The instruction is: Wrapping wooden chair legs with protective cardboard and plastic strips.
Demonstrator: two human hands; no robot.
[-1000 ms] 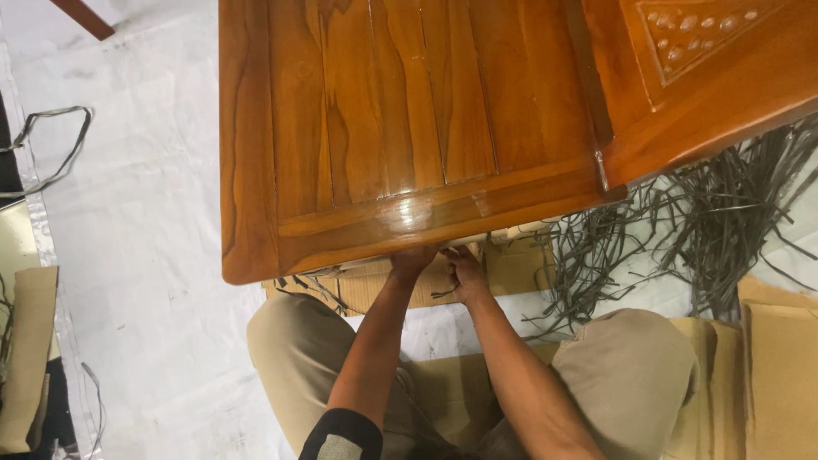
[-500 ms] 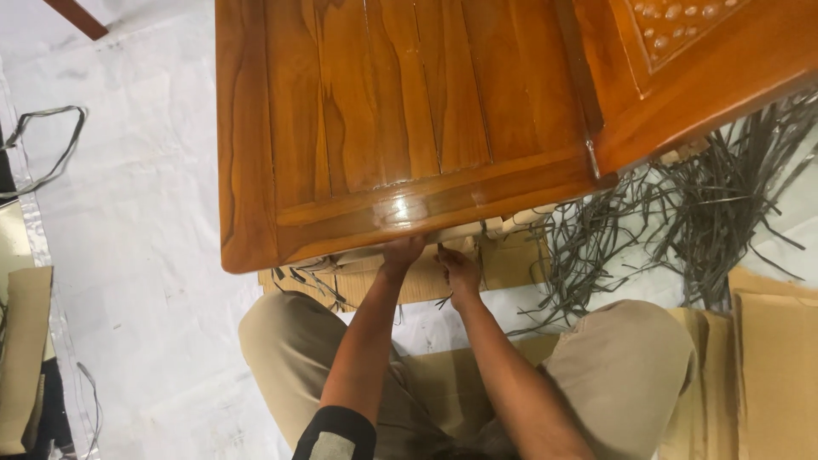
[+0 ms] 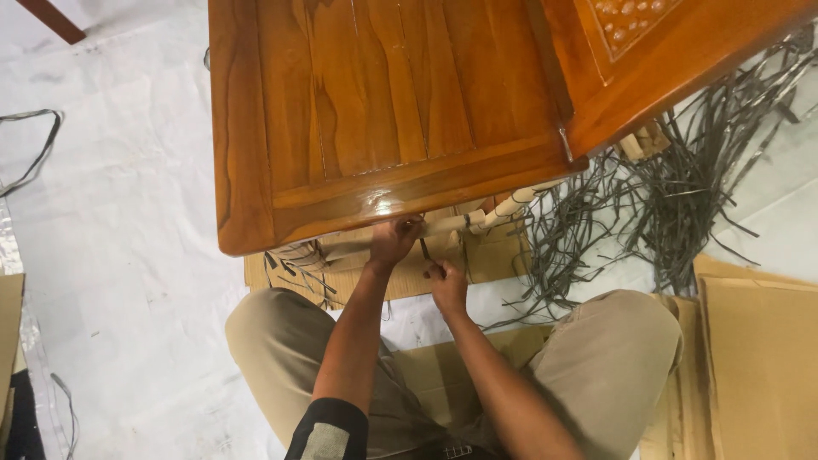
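Under the polished wooden furniture panel (image 3: 383, 119), at its 6 o'clock edge, the left hand (image 3: 394, 241) has fingers curled around a pale wrapped rail (image 3: 477, 217) — the right hand (image 3: 446, 285), at its 5 o'clock, pinches a dark strap (image 3: 423, 250); loose dark straps (image 3: 682, 196) lie at 3 o'clock.

Bright, even overhead light puts a white glare patch on the glossy wooden panel (image 3: 375, 128) near its front edge, shadows beneath it stay soft, and focus is sharp with slight edge distortion.
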